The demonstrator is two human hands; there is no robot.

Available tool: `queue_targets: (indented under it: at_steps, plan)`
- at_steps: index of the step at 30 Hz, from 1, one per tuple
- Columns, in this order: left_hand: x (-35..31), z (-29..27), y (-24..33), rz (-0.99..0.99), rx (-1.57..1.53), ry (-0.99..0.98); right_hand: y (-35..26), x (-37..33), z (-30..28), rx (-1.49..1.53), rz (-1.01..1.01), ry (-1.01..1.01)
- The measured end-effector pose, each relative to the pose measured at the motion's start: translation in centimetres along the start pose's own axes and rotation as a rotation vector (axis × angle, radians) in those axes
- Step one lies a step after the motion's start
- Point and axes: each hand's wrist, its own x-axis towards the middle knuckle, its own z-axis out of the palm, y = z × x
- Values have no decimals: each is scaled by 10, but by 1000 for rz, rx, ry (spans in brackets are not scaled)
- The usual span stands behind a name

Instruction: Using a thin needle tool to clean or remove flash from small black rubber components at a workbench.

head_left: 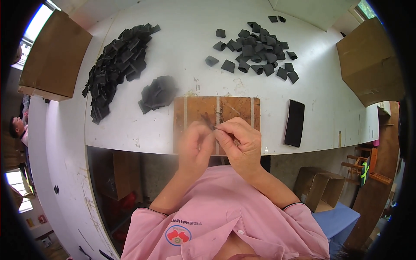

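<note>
My left hand (195,145) and my right hand (238,141) meet over the near edge of a brown wooden board (197,108) with pale stripes. Together the fingertips pinch a small dark piece (208,122), blurred and mostly hidden by the fingers. The left hand is blurred by motion. A small fanned stack of black flat pieces (158,92) lies just left of the board. A long heap of black flat pieces (117,65) stretches along the table's far left. At the far right lies a scatter of dark grey curled tube-like pieces (255,50).
A black phone (294,122) lies right of the board on the white table (182,39). Cardboard boxes stand at the left (54,56) and right (368,60) table ends; another (320,186) sits on the floor. A person (17,128) is at the far left.
</note>
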Motion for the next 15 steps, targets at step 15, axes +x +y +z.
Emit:
queue_targets:
  at_steps: [15]
  plan:
    - [1, 20, -5, -162, -66, 291, 13, 1, 6, -577, -491, 83]
